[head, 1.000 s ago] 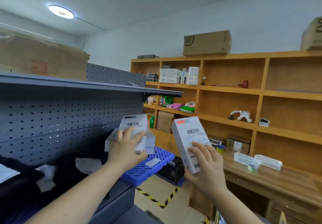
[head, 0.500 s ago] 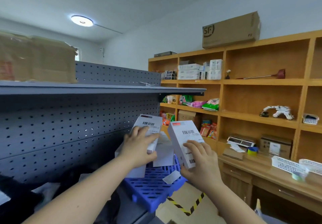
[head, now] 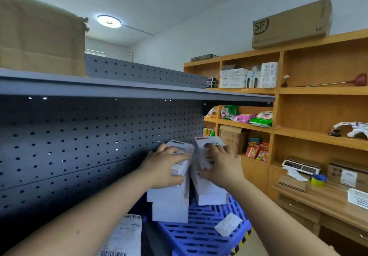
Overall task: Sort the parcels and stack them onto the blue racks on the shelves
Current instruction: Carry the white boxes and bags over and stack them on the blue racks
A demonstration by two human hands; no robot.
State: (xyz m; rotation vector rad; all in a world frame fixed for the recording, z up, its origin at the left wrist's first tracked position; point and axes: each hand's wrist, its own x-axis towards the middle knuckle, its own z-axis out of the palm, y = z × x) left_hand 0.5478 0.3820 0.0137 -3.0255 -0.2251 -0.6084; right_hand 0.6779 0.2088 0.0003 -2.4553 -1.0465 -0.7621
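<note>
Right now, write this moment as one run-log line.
left hand: grips white box | right hand: holds second white box | below: box piles on blue rack

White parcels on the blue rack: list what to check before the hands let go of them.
1. Left hand grips the left parcel: ok.
2. Right hand holds the right parcel: ok.
3. Both parcels are over the blue rack: ok.
4. Parcels rest fully on the white boxes beneath: cannot tell, the hands hide the contact.
5. Left stack is squared up: not ok, its box edges sit offset.
6. Headroom under the grey shelf: ok.
</note>
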